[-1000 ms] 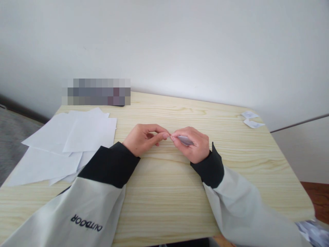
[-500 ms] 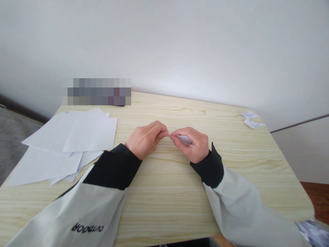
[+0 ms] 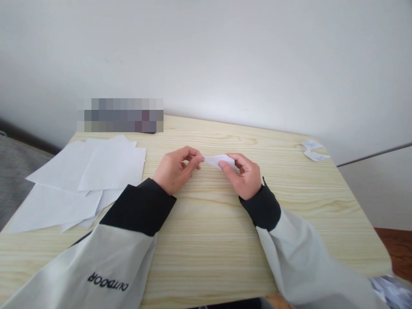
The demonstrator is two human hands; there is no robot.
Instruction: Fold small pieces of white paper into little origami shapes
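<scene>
A small folded piece of white paper point(image 3: 215, 160) spans the gap between my two hands, above the middle of the table. My right hand point(image 3: 246, 176) grips its wide end, thumb on the near face and fingers behind. At its narrow left tip, my left hand point(image 3: 178, 168) pinches with thumb and forefinger; the other fingers curl under. Part of the paper is hidden behind my right thumb and fingers.
Loose white sheets point(image 3: 112, 165) lie overlapping on the table's left side. Two small folded papers point(image 3: 315, 155) rest near the far right corner. A pixelated object point(image 3: 120, 116) stands at the back left. Crumpled paper point(image 3: 391, 289) shows beyond the right edge of the wooden table point(image 3: 206, 240).
My hands have drawn slightly apart, the left one moving left. The folded paper, mostly hidden in my right hand before, now shows between them.
</scene>
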